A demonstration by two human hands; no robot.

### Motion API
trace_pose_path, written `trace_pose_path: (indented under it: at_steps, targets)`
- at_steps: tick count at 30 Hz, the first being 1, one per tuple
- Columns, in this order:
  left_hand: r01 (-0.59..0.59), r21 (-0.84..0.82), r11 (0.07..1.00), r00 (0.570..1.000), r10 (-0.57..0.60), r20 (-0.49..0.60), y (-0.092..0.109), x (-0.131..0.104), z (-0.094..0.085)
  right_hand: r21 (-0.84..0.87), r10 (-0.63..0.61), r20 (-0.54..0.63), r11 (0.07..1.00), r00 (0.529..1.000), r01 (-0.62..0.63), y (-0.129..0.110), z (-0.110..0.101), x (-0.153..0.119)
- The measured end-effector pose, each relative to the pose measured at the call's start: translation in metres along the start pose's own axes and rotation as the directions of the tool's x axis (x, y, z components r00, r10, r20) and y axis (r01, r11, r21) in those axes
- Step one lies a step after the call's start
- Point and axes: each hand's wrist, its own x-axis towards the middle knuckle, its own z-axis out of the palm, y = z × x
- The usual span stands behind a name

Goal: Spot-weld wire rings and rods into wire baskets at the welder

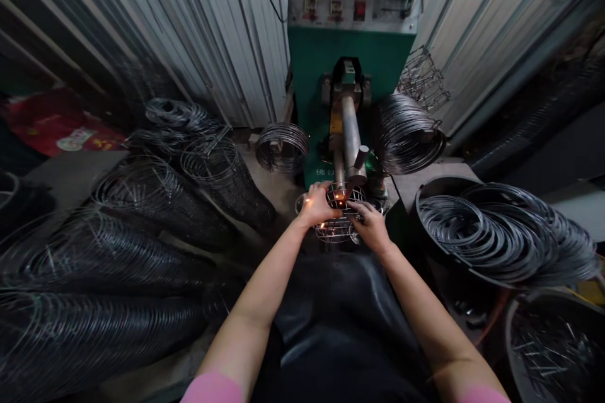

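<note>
A small round wire cage [336,230] sits under the arm of a green machine [312,63], with orange sparks around its top. My left hand [316,206] grips the cage's left side, thumb stretched across the wires. On the right side my right hand [371,225] holds the cage, its fingers reaching over the wires toward the machine's tip. The metal arm [350,132] comes down between the hands and meets the cage. The far side of the cage is partly hidden by the machine and my fingers.
Wire ring stacks [108,302] lie at the left. Coils hang beside the machine, left [282,148] and right [406,135]. A tub of wire rings [486,233] and a bin of short wire pieces [553,346] stand at the right.
</note>
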Motion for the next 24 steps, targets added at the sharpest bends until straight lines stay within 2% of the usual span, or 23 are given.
trace_pose_path:
  at_steps: [2,4,7,10,14,18,24]
  targets:
    - [0.01,0.01,1.0,1.0,-0.01,-0.007,-0.001,0.002,0.0,0.09,0.095,-0.089,0.992,0.991,-0.087,0.0,-0.002,-0.018]
    - [0.022,0.002,1.0,1.0,-0.022,-0.017,-0.001,0.006,0.0,0.168,0.232,-0.121,0.963,0.965,-0.211,0.003,-0.004,-0.038]
    - [0.048,-0.032,0.998,0.999,-0.048,-0.018,-0.004,0.015,0.0,0.225,0.394,-0.079,0.902,0.916,-0.368,0.013,-0.006,-0.066]
    - [0.051,-0.056,0.997,0.998,-0.052,-0.02,-0.006,0.022,0.0,0.222,0.486,0.003,0.852,0.874,-0.474,0.023,-0.004,-0.093]
    - [0.059,-0.081,0.995,0.998,-0.061,-0.021,-0.005,0.023,-0.001,0.182,0.555,0.114,0.804,0.824,-0.567,0.03,0.004,-0.133]
    - [0.031,-0.085,0.996,0.999,-0.029,0.026,-0.003,0.01,-0.003,0.165,0.58,0.201,0.774,0.79,-0.611,0.029,0.007,-0.167]
    - [-0.037,-0.042,0.998,0.999,0.037,0.016,0.003,-0.021,-0.003,0.186,0.59,0.225,0.755,0.775,-0.629,0.023,-0.004,-0.179]
